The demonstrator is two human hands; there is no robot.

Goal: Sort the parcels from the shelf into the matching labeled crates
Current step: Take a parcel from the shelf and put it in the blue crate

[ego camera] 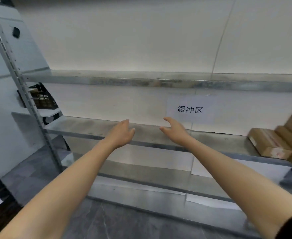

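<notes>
Plainly empty, the left hand [123,133] and right hand [174,130] hover open-fingered over the shelf [83,126]. The cardboard parcels [269,144] lie at its right end. They look stiff and light, best clasped by opposite sides.

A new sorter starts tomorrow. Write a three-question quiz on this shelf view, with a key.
1. True or false: the left hand grips something.
2. Where does the cardboard parcel lie on the shelf that the hands reach over? A. at its far right B. at its far left C. between the hands
3. What hangs on the wall just above the right hand?
Key: 1. False: that hand is open and empty. 2. A. 3. A paper sign with printed characters.
</notes>
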